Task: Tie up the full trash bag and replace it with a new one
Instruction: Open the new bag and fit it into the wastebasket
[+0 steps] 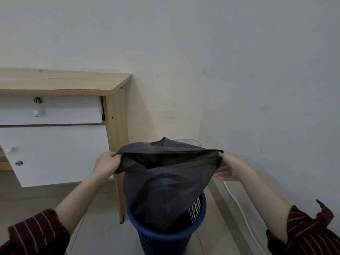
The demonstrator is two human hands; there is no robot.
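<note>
Both hands pinch the mouth of the black bag point(165, 184), the left hand point(106, 162) closed on one side of the rim and the right hand point(229, 168) on the other, stretching it wide above the blue bin point(201, 212) while its lower part hangs inside. The film looks thin (and it is pulled taut), so a hard tug could tear the rim, or a slipped pinch could drop the bag in a heap.

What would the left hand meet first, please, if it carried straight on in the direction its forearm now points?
The left hand points up and forward, gripping the black bag. Past the bag's rim, the wooden desk leg looks nearest in that line, then the wall; depth is unclear.
</note>
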